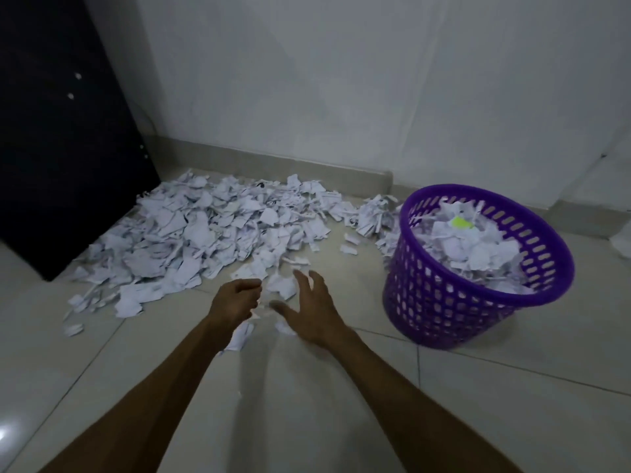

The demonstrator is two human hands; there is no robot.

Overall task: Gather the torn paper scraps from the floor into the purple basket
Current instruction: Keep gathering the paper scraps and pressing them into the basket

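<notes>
My left hand [235, 302] curls loosely, holding what I cannot tell; my right hand [309, 308] spreads wide over scraps [191, 240] heaped just ahead. The basket [478, 268], right of my hands, looks nearly full, so another handful may spill.

Two bare forearms; no sleeves visible; left hand [235, 302]; right hand [312, 310].

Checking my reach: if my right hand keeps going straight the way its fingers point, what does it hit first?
Probably the loose paper scraps just past the right hand, at the near edge of the big pile; depth is unclear.
</notes>
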